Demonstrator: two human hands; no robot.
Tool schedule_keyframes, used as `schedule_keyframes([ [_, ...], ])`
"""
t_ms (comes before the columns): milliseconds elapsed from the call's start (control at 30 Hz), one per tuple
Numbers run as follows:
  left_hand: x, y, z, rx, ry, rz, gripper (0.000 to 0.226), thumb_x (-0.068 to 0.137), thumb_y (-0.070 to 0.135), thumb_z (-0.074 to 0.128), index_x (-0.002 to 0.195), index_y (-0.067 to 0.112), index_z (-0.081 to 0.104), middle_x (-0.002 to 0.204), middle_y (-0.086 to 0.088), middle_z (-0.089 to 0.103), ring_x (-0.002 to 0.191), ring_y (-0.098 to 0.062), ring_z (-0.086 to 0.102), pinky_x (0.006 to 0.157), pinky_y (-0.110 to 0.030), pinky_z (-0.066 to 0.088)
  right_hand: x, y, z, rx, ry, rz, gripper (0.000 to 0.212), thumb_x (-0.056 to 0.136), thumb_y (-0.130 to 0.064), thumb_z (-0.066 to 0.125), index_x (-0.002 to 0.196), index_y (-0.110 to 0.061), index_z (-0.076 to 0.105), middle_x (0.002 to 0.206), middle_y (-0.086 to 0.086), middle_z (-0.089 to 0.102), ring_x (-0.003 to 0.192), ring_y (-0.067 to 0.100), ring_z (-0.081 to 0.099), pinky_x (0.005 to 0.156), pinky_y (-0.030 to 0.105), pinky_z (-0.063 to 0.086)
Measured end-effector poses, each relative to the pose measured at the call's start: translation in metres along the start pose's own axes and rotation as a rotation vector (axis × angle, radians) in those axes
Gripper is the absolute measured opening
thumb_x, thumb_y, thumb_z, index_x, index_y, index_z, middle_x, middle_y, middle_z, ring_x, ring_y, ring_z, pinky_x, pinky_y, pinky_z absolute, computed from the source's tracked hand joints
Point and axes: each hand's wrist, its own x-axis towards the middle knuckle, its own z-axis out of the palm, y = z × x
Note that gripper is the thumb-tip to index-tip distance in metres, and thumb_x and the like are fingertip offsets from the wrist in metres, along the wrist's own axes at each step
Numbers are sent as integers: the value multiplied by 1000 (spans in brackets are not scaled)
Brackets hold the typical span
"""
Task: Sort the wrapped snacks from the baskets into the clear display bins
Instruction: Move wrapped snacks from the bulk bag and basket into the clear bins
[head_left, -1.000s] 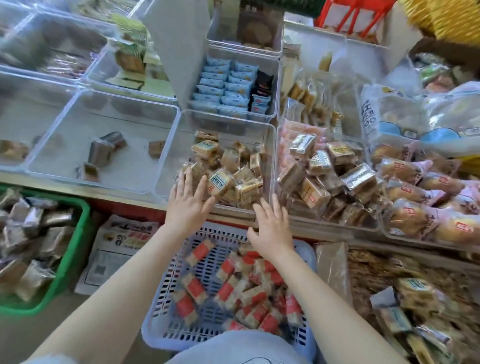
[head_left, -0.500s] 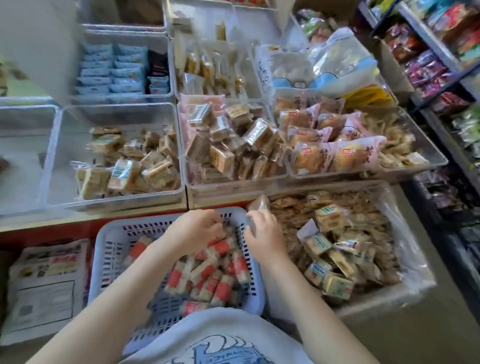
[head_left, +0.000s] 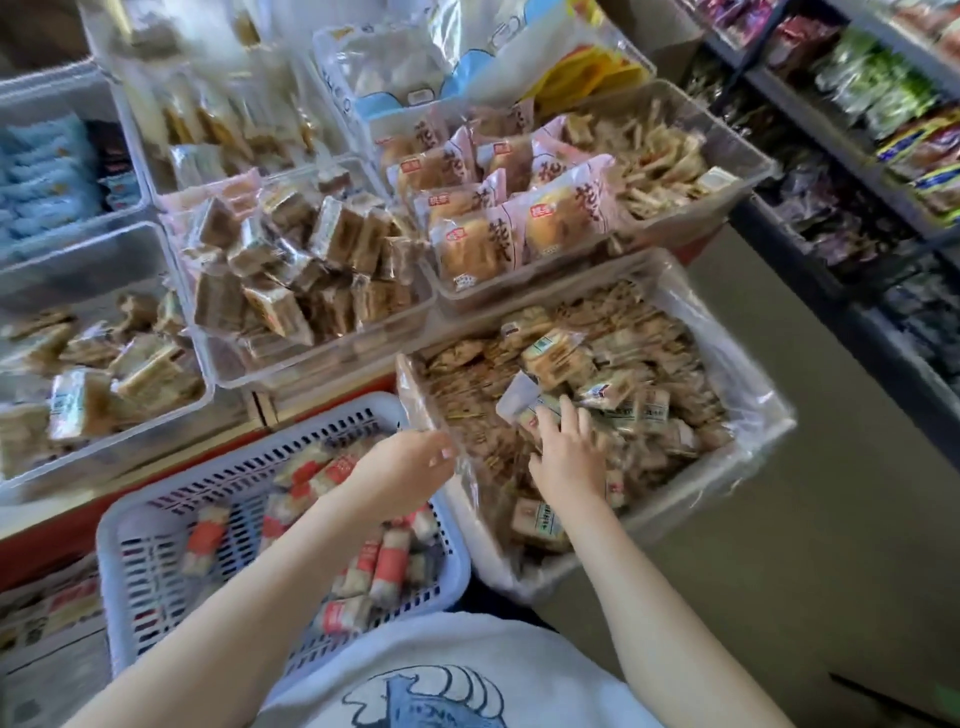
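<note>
While the right hand spreads its fingers over small tan wrapped snacks in the plastic-lined box at near right, the left hand curls at the liner's edge; what it pinches, if anything, cannot be told. Best gather one kind only, bound for the clear display bins beyond. Motion blur hides labels.

Grey floor beside dark shelving of packaged goods.
</note>
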Motion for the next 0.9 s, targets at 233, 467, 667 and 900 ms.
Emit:
schedule_keyframes([
  [233, -5, -8, -8, -44, 106, -21, 27, 101, 33, 48, 123, 30, 63, 113, 8, 63, 103, -14, 63, 85, -30, 52, 22, -6, -3, -66, 231, 23, 25, 76, -17, 78, 98, -16, 67, 95, 2, 68, 98, 27, 57, 83, 40, 44],
  [467, -15, -29, -15, -122, 353, -8, 67, 92, 46, 61, 150, 28, 33, 147, 5, 37, 132, -16, 39, 95, -25, 40, 9, -60, -70, 809, 198, 53, 21, 86, -27, 68, 105, -17, 66, 94, -7, 65, 86, 14, 60, 69, 27, 42],
  [667, -43, -76, -35, -228, 651, -83, 74, 85, 48, 67, 147, 22, 38, 141, 2, 49, 130, -17, 43, 106, -35, 41, -5, -177, -90, 1093, -174, -152, 15, 89, -30, 68, 99, -23, 59, 84, -6, 67, 73, 6, 62, 67, 24, 48],
  [900, -96, -186, -50, -351, 782, -362, 68, 94, 48, 59, 152, 28, 30, 132, 2, 52, 116, -20, 54, 76, -27, 43, 5, -287, -62, 697, -169, -500, 30, 99, -30, 53, 127, -20, 56, 121, -8, 60, 112, 3, 53, 94, 25, 42],
])
